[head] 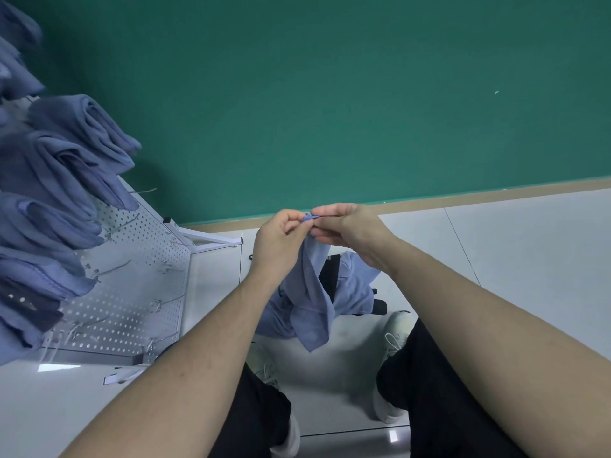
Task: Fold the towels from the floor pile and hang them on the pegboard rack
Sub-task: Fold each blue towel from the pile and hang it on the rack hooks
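One corner of the towel is being pinched by the left hand and right hand together, so the hanging cloth is likely being twisted and risks folding crooked.

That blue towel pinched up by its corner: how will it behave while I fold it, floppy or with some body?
Likely floppy: the blue towel hangs in loose drapes from the corner that the left hand and right hand pinch. Probably light, since fingertips alone hold it. It should keep a fold: the towels on the pegboard rack hang folded over their hooks.
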Demonstrator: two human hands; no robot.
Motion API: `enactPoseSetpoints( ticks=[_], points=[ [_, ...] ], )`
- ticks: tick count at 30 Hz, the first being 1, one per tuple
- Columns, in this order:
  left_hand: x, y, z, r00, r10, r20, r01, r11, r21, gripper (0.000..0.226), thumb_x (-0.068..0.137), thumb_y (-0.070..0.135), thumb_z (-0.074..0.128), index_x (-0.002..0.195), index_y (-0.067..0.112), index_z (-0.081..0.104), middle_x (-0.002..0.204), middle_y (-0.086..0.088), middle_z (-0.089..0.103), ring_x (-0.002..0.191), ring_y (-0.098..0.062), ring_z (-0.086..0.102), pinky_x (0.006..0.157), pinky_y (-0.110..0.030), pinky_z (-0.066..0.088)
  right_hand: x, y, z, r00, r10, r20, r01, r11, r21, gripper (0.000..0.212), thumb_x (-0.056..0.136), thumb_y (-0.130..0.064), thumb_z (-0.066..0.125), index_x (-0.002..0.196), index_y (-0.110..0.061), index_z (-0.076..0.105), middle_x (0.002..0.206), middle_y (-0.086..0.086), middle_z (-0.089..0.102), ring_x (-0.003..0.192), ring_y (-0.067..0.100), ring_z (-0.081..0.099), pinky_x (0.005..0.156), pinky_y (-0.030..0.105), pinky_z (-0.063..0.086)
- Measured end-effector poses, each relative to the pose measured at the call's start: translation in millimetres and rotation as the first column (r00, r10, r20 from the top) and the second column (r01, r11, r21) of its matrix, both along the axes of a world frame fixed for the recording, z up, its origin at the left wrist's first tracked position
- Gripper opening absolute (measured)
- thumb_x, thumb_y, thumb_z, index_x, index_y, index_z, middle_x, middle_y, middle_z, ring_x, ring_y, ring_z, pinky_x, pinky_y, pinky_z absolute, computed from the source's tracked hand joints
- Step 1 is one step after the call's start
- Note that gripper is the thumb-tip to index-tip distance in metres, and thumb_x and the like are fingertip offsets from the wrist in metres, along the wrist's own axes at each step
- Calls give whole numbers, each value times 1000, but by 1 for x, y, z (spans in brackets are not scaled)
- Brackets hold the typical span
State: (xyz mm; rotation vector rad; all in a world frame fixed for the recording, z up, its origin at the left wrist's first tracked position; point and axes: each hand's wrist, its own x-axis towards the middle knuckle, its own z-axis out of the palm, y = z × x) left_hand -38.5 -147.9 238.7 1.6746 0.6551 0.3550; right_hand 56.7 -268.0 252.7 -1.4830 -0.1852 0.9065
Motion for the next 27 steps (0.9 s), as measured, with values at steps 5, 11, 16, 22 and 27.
enactPoseSetpoints(
  ticks=[5,11,16,22,27],
  points=[
    [-1,5,5,1000,-28,2,27,977,212,17,99,21,60,88,33,55,91,18,65,83,11,57,69,-10,41,14,-8,-10,773,291,564,-31,905,-424,16,83,-21,80,89,-27,67,96,-2,52,90,16,50,81,27,43],
    [-4,13,7,999,-31,45,25,992,126,16,105,17,47,90,25,45,73,6,46,60,-2,39,61,-21,34,34,-23,-15,544,496,677,31,794,-607,21,82,-37,79,98,-25,72,139,5,46,129,29,36,110,36,30],
    [-5,12,7,999,-4,32,0,992,128,19,105,17,45,88,25,41,68,4,32,53,-2,30,55,-20,30,28,-21,-9,254,476,842,-79,878,-472,15,78,-40,69,81,-25,66,120,-5,57,103,19,41,90,49,42],
    [-7,18,3,998,59,-5,-59,997,39,15,102,24,48,88,27,44,72,2,41,70,-15,38,71,-34,35,10,-9,3,154,519,841,-264,842,-471,16,72,-16,56,73,-28,44,80,-8,56,76,17,40,70,39,41],
    [-9,20,3,996,71,-45,-68,995,75,17,105,23,45,89,28,42,67,3,38,58,-10,34,59,-31,30,10,-17,2,257,649,716,-256,760,-598,31,80,-18,70,70,-29,42,69,-9,45,77,13,41,70,34,39]
  ],
)
